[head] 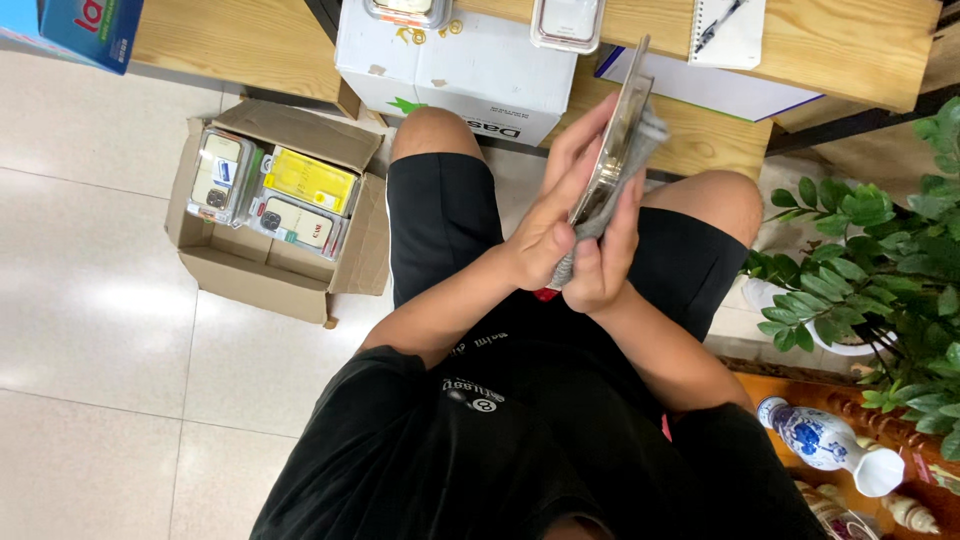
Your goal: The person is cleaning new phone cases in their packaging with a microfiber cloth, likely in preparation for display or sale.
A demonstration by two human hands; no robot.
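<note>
While I am watching from the head camera, the person is sitting with bare knees up against a wooden desk (240,40), and both hands are meeting over the lap. The left hand (545,235) is gripping a clear phone case (615,150) by its lower end, fingers wrapped along its edge, holding it tilted up and edge-on towards the camera. The right hand (605,260) is clenching a grey cloth (640,140) and pressing it against the far face of the case, so cloth and case are touching, sandwiched between the two hands.

Down on the tiled floor (90,300), to the person's left, an open cardboard box (275,270) is sitting with packaged phone cases (270,195) standing inside it, one pack yellow. A white carton (460,70) is resting under the desk, right beside the left knee, with two clear packs lying on top of it. On the desk I am seeing a spiral notebook (728,35) with a pen on it. Off to the person's right, a leafy green plant (880,260) is standing in a white pot, and a blue-and-white vase (830,445) is lying on a wooden surface below it.
</note>
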